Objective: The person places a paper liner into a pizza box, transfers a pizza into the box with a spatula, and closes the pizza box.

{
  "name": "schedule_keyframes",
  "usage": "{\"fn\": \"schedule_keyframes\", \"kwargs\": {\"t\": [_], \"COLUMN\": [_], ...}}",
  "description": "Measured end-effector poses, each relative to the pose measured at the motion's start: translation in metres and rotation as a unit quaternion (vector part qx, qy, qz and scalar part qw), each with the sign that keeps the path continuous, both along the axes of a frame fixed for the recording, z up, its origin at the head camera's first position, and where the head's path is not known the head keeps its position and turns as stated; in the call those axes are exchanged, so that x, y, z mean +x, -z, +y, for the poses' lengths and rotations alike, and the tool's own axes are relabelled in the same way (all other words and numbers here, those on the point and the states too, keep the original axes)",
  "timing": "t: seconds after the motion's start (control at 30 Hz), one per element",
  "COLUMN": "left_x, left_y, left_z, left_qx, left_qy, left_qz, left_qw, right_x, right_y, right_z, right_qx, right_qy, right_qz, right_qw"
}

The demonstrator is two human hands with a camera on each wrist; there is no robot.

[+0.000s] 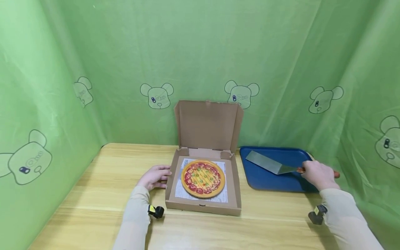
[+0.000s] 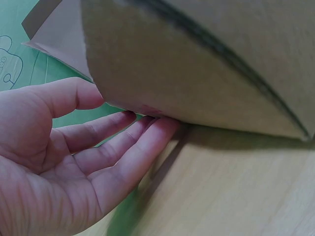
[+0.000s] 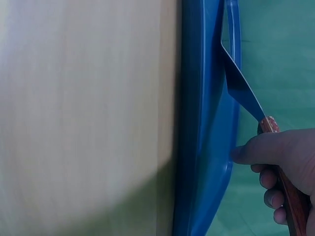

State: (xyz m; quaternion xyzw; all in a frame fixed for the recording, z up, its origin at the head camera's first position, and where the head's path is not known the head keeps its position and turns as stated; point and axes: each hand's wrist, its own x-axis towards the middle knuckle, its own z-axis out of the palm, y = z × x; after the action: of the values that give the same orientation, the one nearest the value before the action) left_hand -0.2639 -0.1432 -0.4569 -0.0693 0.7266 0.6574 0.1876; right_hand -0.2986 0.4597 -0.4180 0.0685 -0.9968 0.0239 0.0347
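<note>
A round pizza (image 1: 203, 178) with red and yellow topping lies on printed paper (image 1: 180, 189) inside an open cardboard box (image 1: 203, 208), its lid (image 1: 208, 125) standing up at the back. My left hand (image 1: 155, 177) touches the box's left wall; in the left wrist view the fingers (image 2: 120, 169) reach to the lower edge of the cardboard, thumb against its side. My right hand (image 1: 319, 174) grips the wooden handle (image 3: 291, 201) of a pizza server, whose metal blade (image 1: 264, 162) is over the blue tray (image 1: 265, 184).
The wooden table (image 1: 125, 156) carries the box in the middle and the tray at right. A green curtain (image 1: 200, 48) with bear drawings surrounds the table at the back and sides. A small wrist camera (image 1: 157, 211) sits on the left forearm and another (image 1: 317, 215) on the right.
</note>
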Motion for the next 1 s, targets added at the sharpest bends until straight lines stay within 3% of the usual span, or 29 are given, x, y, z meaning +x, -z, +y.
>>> {"fn": "schedule_keyframes", "kwargs": {"t": [0.77, 1.0], "left_x": [-0.0001, 0.0008], "left_y": [-0.0027, -0.0021], "left_z": [-0.0005, 0.0001], "left_qx": [0.008, 0.009], "left_qy": [0.007, 0.005], "left_qz": [0.001, -0.001], "left_qw": [0.9999, 0.9999], "right_x": [0.0027, 0.0054], "right_y": [0.0075, 0.0090], "right_z": [-0.0051, -0.0063], "right_qx": [0.008, 0.021], "right_qy": [0.006, -0.011], "right_qz": [0.000, 0.021], "right_qw": [1.0000, 0.9995]}}
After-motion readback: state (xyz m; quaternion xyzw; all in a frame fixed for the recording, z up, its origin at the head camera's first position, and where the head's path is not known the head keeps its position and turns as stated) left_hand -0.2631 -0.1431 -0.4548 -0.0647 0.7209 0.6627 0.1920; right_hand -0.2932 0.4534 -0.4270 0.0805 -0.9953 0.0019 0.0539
